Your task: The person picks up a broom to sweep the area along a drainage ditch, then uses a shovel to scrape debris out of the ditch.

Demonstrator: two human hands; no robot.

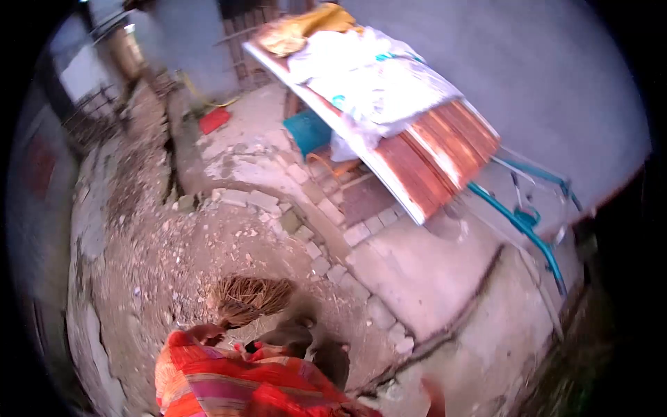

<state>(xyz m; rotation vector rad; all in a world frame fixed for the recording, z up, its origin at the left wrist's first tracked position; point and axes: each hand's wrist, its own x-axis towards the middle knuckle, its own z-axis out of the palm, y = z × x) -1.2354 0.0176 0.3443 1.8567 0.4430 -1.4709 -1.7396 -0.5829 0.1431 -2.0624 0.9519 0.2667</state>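
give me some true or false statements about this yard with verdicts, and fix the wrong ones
1. The left hand holds a brown twig broom. True.
2. The right hand touches that broom too. False: the right hand is apart from it.
3. A crumpled white sheet lies over a reddish-brown ridged panel. True.
4. A flat red object lies on that panel. False: the flat red object is on the ground.
5. Teal metal tubing shows beside the panel. True.
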